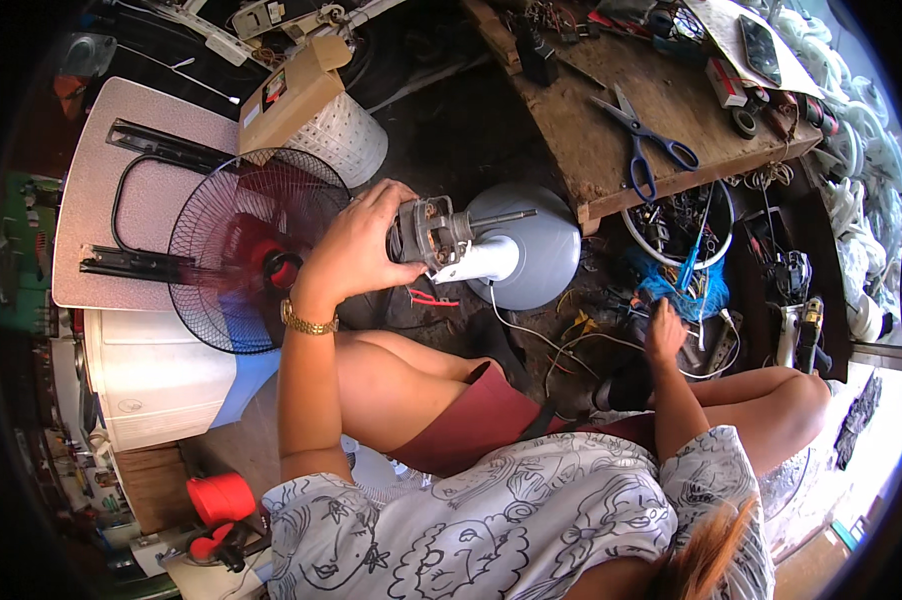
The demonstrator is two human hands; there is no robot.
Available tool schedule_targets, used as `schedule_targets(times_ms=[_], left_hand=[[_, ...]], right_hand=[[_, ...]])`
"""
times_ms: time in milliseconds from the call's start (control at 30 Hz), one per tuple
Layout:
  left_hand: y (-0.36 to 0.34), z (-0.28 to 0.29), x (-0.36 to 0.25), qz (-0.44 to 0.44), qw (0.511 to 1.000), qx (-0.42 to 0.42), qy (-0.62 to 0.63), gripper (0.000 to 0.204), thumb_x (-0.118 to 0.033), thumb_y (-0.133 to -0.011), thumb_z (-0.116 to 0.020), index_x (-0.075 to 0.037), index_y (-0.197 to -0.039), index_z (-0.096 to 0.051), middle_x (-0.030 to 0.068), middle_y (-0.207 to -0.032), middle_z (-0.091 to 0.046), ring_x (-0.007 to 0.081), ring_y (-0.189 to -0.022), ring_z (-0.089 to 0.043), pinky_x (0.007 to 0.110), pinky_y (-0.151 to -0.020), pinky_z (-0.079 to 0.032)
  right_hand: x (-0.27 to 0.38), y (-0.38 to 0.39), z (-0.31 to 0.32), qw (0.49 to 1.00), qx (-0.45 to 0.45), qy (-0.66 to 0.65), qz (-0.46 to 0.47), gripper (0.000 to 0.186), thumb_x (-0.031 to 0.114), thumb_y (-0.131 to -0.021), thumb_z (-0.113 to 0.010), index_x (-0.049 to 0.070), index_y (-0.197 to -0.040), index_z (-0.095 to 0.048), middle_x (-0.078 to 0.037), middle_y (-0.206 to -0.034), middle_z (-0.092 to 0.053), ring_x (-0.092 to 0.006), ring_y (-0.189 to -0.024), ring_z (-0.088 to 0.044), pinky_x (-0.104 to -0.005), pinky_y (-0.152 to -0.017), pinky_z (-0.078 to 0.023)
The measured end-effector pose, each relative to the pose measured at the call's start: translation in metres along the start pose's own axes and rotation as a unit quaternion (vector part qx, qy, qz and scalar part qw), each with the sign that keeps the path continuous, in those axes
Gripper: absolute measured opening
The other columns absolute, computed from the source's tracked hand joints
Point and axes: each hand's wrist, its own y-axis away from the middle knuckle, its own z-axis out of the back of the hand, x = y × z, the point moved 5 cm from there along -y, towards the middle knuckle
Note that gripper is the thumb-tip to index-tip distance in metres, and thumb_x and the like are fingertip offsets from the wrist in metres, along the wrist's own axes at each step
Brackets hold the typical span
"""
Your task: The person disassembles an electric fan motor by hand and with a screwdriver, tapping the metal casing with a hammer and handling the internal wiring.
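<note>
Fan motor, gripped by the left hand at the white neck of the grey base, could topple if that grip slackens, while right of the base the right hand curls, its contents impossible to tell.

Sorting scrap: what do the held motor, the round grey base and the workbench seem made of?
Motor: likely metal, dull grey with a thin, shiny shaft.
Base: probably plastic or painted metal, smooth with a soft sheen.
Workbench: apparently wood, matte, worn and brown.
</note>
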Motion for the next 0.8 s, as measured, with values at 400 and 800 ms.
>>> schedule_targets(times_ms=[400, 800], left_hand=[[0.004, -0.003, 0.001, -0.015, 0.999, -0.037, 0.018, 0.059, -0.021, -0.060, -0.079, 0.000, -0.109, -0.052, 0.0139, -0.105, -0.057, 0.0349, -0.097, -0.059, 0.039, -0.083, -0.049], [0.004, -0.002, 0.012, 0.010, 0.998, -0.059, 0.015, 0.063, -0.021, -0.062, -0.080, 0.002, -0.115, -0.052, 0.0181, -0.108, -0.057, 0.0362, -0.103, -0.058, 0.039, -0.088, -0.047]], right_hand=[[0.218, 0.032, 0.272, 0.755, -0.023, -0.618, 0.216, 0.029, 0.013, -0.099, -0.048, -0.002, -0.124, -0.044, -0.008, -0.062, -0.053, -0.0123, -0.051, -0.049, -0.0287, -0.046, -0.039], [0.260, 0.050, 0.228, 0.693, -0.053, -0.703, 0.149, 0.030, 0.018, -0.102, -0.044, -0.002, -0.124, -0.044, 0.000, -0.065, -0.049, -0.0069, -0.051, -0.042, -0.0244, -0.045, -0.036]])
